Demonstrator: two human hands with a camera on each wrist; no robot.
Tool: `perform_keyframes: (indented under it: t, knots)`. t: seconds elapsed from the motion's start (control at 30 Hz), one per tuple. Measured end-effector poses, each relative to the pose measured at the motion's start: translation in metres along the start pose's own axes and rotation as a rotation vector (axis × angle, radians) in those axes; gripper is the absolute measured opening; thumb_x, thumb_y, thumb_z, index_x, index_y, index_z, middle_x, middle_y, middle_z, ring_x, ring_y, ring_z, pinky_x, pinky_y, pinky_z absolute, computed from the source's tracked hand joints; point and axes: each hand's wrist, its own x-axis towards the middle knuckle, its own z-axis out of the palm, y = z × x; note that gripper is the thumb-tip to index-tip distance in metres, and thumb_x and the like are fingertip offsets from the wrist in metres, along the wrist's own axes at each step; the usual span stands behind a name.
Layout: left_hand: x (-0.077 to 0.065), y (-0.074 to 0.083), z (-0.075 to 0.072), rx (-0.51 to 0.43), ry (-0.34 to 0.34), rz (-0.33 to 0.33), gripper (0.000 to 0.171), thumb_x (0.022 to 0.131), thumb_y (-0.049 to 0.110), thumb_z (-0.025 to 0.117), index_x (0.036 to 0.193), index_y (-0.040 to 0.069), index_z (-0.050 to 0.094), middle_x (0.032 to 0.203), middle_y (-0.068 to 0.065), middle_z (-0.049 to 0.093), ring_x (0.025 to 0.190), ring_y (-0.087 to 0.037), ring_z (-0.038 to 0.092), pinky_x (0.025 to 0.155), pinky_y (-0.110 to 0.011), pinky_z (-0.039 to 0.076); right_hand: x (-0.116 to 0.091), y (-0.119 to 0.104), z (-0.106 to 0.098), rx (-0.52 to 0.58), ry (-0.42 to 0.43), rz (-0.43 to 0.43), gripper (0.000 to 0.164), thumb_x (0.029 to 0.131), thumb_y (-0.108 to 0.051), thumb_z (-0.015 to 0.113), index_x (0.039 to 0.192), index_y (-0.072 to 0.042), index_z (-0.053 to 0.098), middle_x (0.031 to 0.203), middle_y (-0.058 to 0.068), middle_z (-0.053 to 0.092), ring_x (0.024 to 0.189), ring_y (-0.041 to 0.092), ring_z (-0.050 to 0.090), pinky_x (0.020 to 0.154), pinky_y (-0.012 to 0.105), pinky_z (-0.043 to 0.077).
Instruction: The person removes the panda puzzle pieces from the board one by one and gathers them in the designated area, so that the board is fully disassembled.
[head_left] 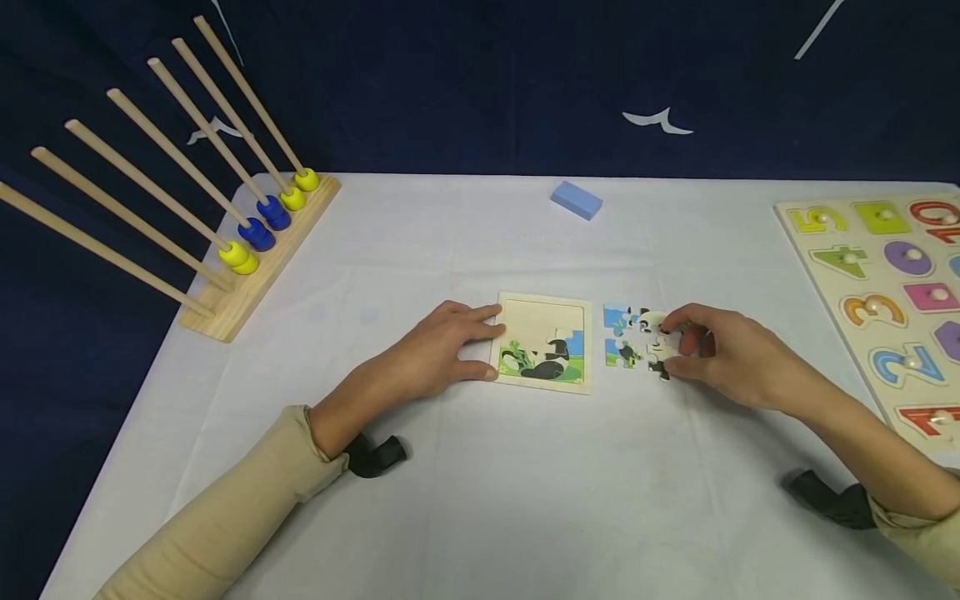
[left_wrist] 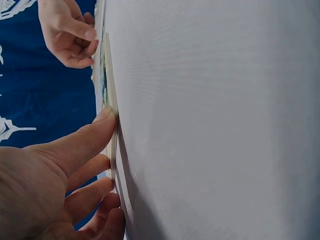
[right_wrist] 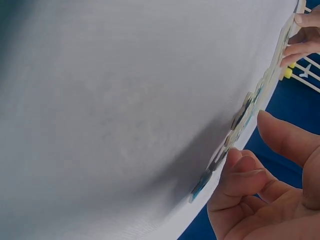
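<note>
My left hand (head_left: 435, 352) rests at the left side of a square wooden puzzle tray (head_left: 531, 323), with thumb and fingers spread along the edge. In the left wrist view, the thumb (left_wrist: 92, 137) lies against the tray's rim. The tray's lower part carries fitted panda picture pieces (head_left: 551, 365); bare wood shows above. Loose jigsaw pieces (head_left: 618, 319) lie just right of it. Over the rightmost pieces (head_left: 660, 353) is my right hand (head_left: 738, 354), fingers bent and thumb apart from them. The right wrist view shows fingertips right at the pieces (right_wrist: 242, 112) and nothing lifted.
A wooden peg stand (head_left: 258, 267) with yellow and blue beads stands at the back left. A blue block (head_left: 577, 200) lies near the far edge. On the right is a number-and-shape board (head_left: 832, 287). Black curved straps (head_left: 832, 500) show beside both wrists.
</note>
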Motion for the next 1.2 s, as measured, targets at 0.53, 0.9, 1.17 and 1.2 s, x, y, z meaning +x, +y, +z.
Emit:
perform_keyframes:
  t: [0.53, 0.9, 1.17, 1.2]
  knots:
    - [-0.001, 0.002, -0.001, 0.004, 0.0, -0.001, 0.06, 0.088, 0.025, 0.077, 0.14, 0.006, 0.056, 0.156, -0.005, 0.035, 0.134, -0.028, 0.038, 0.107, -0.04, 0.034, 0.005, -0.02, 0.007, 0.137, 0.016, -0.113, 0.031, 0.083, -0.004, 0.078, 0.112, -0.002, 0.065, 0.086, 0.003, 0.058, 0.073, 0.019, 0.051, 0.063, 0.025, 0.041]
    - [-0.001, 0.002, -0.001, 0.009, -0.006, -0.017, 0.059, 0.088, 0.026, 0.077, 0.14, 0.008, 0.056, 0.156, -0.004, 0.036, 0.135, -0.027, 0.037, 0.109, -0.041, 0.033, 0.016, -0.052, 0.019, 0.13, -0.001, -0.176, 0.034, 0.085, -0.006, 0.076, 0.117, -0.004, 0.066, 0.092, 0.002, 0.059, 0.079, 0.018, 0.052, 0.068, 0.029, 0.042]
    - [0.0, 0.003, -0.002, 0.018, -0.004, -0.01, 0.059, 0.087, 0.026, 0.077, 0.139, 0.007, 0.057, 0.156, -0.005, 0.037, 0.135, -0.028, 0.037, 0.108, -0.04, 0.033, 0.027, -0.068, 0.029, 0.058, -0.04, -0.208, 0.044, 0.084, -0.007, 0.076, 0.126, -0.003, 0.064, 0.092, 0.004, 0.058, 0.078, 0.018, 0.049, 0.069, 0.035, 0.041]
    - [0.0, 0.003, -0.002, 0.02, -0.004, -0.009, 0.059, 0.087, 0.026, 0.077, 0.139, 0.007, 0.057, 0.156, -0.005, 0.037, 0.135, -0.028, 0.037, 0.108, -0.04, 0.033, 0.029, -0.07, 0.03, 0.039, -0.044, -0.208, 0.045, 0.084, -0.008, 0.077, 0.127, -0.003, 0.064, 0.091, 0.004, 0.057, 0.078, 0.019, 0.049, 0.069, 0.035, 0.04]
